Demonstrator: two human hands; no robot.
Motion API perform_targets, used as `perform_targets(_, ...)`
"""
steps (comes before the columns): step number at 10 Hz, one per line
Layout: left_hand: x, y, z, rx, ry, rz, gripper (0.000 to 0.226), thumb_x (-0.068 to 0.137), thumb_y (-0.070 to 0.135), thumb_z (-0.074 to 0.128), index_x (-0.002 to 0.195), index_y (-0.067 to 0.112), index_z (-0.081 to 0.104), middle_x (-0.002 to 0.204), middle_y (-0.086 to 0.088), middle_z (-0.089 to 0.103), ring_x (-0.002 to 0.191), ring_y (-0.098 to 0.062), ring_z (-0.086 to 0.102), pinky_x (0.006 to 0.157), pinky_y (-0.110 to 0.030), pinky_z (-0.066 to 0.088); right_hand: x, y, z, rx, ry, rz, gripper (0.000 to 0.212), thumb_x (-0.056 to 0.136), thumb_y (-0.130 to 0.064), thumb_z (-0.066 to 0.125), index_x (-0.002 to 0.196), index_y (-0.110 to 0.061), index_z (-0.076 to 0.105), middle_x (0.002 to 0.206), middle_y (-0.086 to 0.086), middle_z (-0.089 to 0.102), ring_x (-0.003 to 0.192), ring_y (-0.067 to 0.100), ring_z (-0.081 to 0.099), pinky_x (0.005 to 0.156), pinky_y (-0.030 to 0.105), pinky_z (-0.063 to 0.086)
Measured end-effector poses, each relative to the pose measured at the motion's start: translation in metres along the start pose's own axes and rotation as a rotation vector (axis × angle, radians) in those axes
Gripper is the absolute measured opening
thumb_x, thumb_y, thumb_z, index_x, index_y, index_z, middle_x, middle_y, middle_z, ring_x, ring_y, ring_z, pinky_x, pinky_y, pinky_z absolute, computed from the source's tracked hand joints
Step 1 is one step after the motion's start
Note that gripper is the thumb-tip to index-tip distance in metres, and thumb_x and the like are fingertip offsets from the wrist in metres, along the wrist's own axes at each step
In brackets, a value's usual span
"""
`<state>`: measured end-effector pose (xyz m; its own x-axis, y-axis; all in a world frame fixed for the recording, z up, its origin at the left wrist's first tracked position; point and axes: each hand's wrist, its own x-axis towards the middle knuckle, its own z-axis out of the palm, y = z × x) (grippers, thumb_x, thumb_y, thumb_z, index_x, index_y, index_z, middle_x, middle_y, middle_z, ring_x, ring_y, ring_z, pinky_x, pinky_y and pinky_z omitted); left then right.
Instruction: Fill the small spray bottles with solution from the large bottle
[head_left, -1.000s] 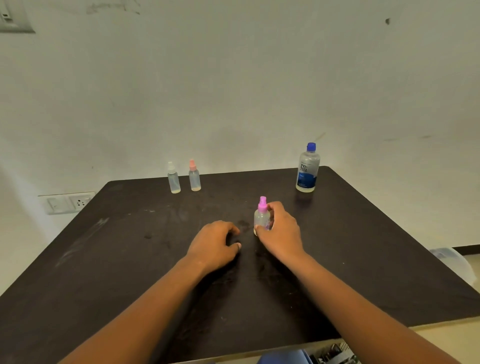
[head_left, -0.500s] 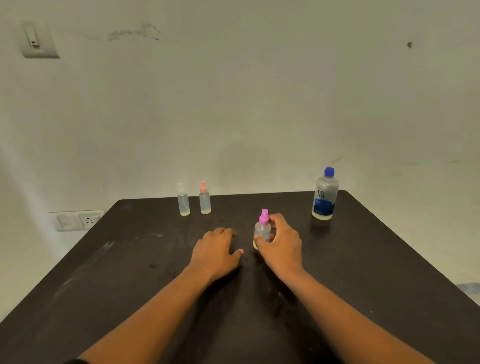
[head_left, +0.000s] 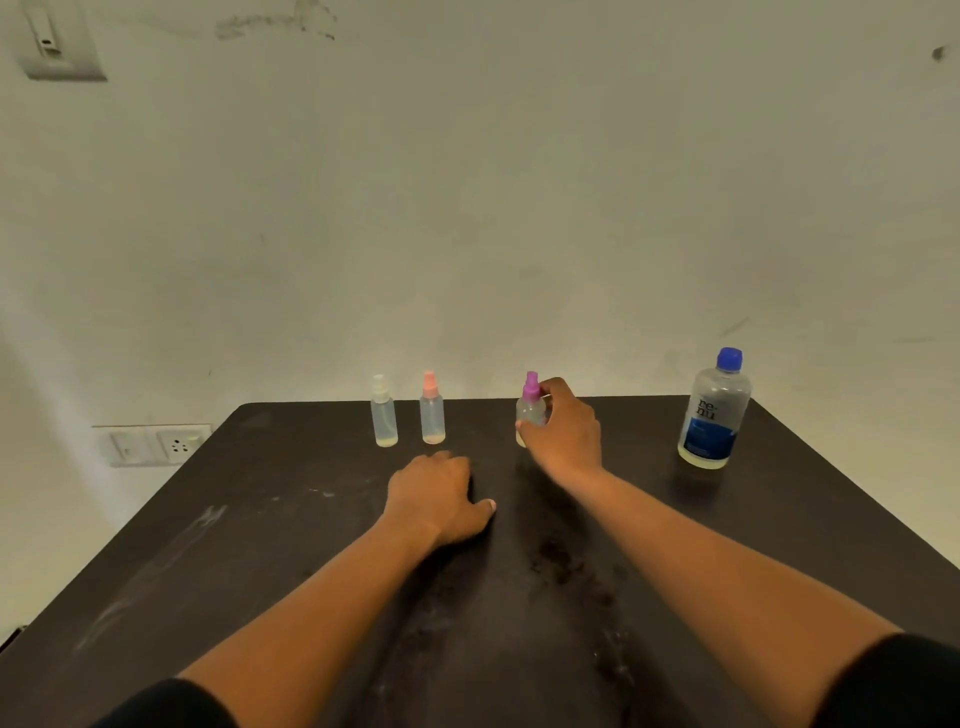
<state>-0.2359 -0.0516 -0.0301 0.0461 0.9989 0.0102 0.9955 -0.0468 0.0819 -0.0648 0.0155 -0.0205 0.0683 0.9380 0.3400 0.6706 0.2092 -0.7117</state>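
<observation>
Right hand (head_left: 563, 434) grips purple-capped spray bottle (head_left: 531, 408), now carried farther back, near pink-capped bottle (head_left: 432, 410). Left hand (head_left: 439, 501) loosely curled on table (head_left: 260, 545), holding nothing, unmoved.

The right hand (head_left: 563, 434) reaches toward the table's (head_left: 260, 519) far edge, fingers curled in a grip. The left hand (head_left: 436, 499) rests knuckles-up, loosely curled, mid-table.

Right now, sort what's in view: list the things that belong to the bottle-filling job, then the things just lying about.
For the job:
- large bottle, blue cap on
- purple-capped spray bottle, gripped by the right hand
- pink-capped spray bottle
- white-capped spray bottle
- left hand, resting on the table

Not part of it:
- wall socket
- wall switch
</observation>
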Motion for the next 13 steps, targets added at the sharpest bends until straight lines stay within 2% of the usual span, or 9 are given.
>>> perform_targets(4, -0.004, -0.002, 0.007, 0.032, 0.095, 0.026, 0.06, 0.093, 0.066, 0.056, 0.134, 0.024, 0.062, 0.127, -0.001, 0.062, 0.119, -0.025, 0.061, 0.093, -0.043, 0.057, 0.038, 0.005, 0.037, 0.044, -0.038, 0.102, 0.034, 0.099, -0.029, 0.069, 0.13, -0.022, 0.056, 0.115, 0.006, 0.068, 0.105, 0.029, 0.067, 0.081, 0.033, 0.049)
perform_targets(6, -0.009, 0.004, 0.011, 0.06, 0.138, 0.035, 0.05, 0.096, 0.061, 0.052, 0.124, 0.021, 0.063, 0.122, -0.001, 0.064, 0.111, -0.024, 0.063, 0.088, -0.041, 0.057, 0.041, 0.006, 0.041, 0.03, -0.101, 0.106, 0.039, 0.102, -0.026, 0.063, 0.138, -0.02, 0.05, 0.111, 0.004, 0.062, 0.101, 0.026, 0.062, 0.091, 0.041, 0.056)
perform_targets(8, -0.011, 0.005, 0.014, 0.071, 0.159, 0.047, 0.049, 0.098, 0.059, 0.05, 0.124, 0.02, 0.061, 0.121, -0.002, 0.065, 0.108, -0.024, 0.064, 0.085, -0.04, 0.057, 0.047, 0.005, 0.037, 0.066, -0.141, 0.097, 0.033, 0.11, -0.029, 0.051, 0.14, -0.017, 0.049, 0.091, -0.007, 0.052, 0.097, 0.021, 0.058, 0.098, 0.043, 0.055)
perform_targets(10, -0.011, 0.004, 0.015, 0.058, 0.166, 0.055, 0.048, 0.096, 0.061, 0.051, 0.12, 0.021, 0.062, 0.116, 0.0, 0.065, 0.105, -0.022, 0.064, 0.084, -0.039, 0.057, 0.046, 0.008, 0.039, 0.094, -0.172, 0.099, 0.039, 0.108, -0.028, 0.054, 0.145, -0.018, 0.046, 0.092, -0.006, 0.053, 0.092, 0.018, 0.056, 0.093, 0.04, 0.055)
perform_targets(11, -0.012, 0.004, 0.015, 0.044, 0.167, 0.043, 0.045, 0.095, 0.063, 0.051, 0.112, 0.023, 0.062, 0.109, 0.002, 0.066, 0.1, -0.02, 0.065, 0.083, -0.039, 0.057, 0.042, 0.011, 0.037, 0.098, -0.213, 0.121, 0.053, 0.102, -0.021, 0.064, 0.149, -0.018, 0.04, 0.1, -0.002, 0.057, 0.097, 0.021, 0.061, 0.096, 0.043, 0.057)
perform_targets(12, -0.01, 0.0, 0.011, 0.016, 0.17, 0.028, 0.045, 0.092, 0.067, 0.05, 0.102, 0.025, 0.063, 0.105, 0.004, 0.067, 0.098, -0.02, 0.066, 0.083, -0.04, 0.057, 0.036, 0.008, 0.034, 0.113, -0.209, 0.115, 0.069, 0.1, -0.021, 0.068, 0.157, -0.015, 0.029, 0.109, 0.001, 0.056, 0.113, 0.029, 0.064, 0.098, 0.042, 0.056)
perform_targets(13, -0.017, -0.002, 0.006, -0.045, 0.158, 0.015, 0.04, 0.096, 0.063, 0.05, 0.103, 0.025, 0.061, 0.108, 0.003, 0.068, 0.101, -0.021, 0.066, 0.087, -0.041, 0.057, 0.018, -0.001, 0.018, 0.129, -0.137, 0.12, 0.058, 0.1, -0.021, 0.066, 0.151, -0.014, 0.038, 0.113, 0.004, 0.058, 0.116, 0.028, 0.063, 0.088, 0.034, 0.051)
